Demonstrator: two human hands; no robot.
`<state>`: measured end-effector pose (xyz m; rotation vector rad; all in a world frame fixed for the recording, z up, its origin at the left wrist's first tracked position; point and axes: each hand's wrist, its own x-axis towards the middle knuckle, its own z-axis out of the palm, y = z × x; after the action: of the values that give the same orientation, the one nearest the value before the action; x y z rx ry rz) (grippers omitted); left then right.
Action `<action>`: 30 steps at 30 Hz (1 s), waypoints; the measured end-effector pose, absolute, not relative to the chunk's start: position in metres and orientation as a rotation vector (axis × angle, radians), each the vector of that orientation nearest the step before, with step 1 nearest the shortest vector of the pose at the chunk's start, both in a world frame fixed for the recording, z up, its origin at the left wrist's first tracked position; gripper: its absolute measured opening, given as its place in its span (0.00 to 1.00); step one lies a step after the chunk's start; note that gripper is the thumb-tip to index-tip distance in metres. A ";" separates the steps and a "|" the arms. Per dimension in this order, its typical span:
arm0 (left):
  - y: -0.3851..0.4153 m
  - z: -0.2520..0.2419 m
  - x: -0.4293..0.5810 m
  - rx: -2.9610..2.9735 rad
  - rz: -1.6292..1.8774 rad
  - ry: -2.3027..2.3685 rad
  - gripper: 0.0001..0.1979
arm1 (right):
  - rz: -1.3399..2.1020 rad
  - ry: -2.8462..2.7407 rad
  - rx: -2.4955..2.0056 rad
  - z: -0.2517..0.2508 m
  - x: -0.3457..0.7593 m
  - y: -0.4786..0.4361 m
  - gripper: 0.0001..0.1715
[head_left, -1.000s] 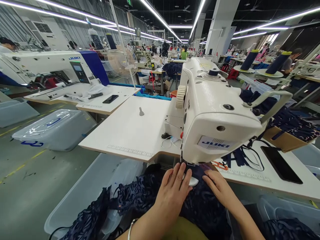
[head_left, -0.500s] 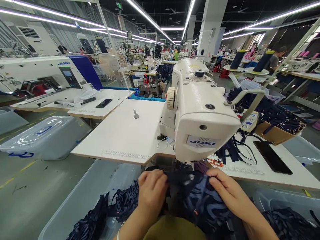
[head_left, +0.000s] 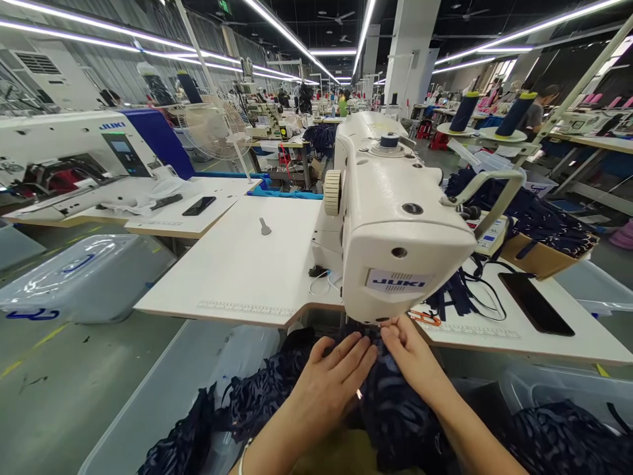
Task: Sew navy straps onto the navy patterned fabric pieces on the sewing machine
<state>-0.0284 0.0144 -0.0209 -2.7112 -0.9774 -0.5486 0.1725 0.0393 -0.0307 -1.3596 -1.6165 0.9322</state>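
A dark navy patterned fabric piece (head_left: 395, 396) hangs below the head of the white JUKI sewing machine (head_left: 395, 224), its upper edge near the needle area, which is mostly hidden. My left hand (head_left: 331, 382) lies flat on the fabric with its fingers stretched toward the machine. Close to the needle area, my right hand (head_left: 410, 356) pinches the fabric's edge between thumb and fingers. More gathered navy fabric (head_left: 252, 396) trails to the left over a clear plastic bin (head_left: 148, 389).
On the right of the white sewing table (head_left: 227, 264) are orange snips (head_left: 425, 318), navy straps (head_left: 455, 293) and a black phone (head_left: 537, 303). A cardboard box (head_left: 548, 254) holds navy fabric. A grey metal piece (head_left: 266, 227) lies on the left. Another bin (head_left: 554, 382) stands at lower right.
Both hands have come closer together under the machine head. My left hand went from gripping the fabric to lying flat on it; the fabric's edge has moved up toward the needle area.
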 end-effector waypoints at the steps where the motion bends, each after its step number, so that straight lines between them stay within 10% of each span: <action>1: 0.013 -0.021 -0.028 -2.718 -0.544 -1.008 0.23 | 0.963 -1.586 -1.342 -0.032 0.174 0.041 0.09; 30: 0.012 -0.029 -0.024 -2.514 -0.807 -1.217 0.25 | 0.643 -1.745 -1.486 -0.025 0.167 0.055 0.05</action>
<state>-0.0236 0.0120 -0.0285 -2.5142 -1.2173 -0.8073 0.1671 0.0546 -0.0255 -1.4863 -1.7446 0.6425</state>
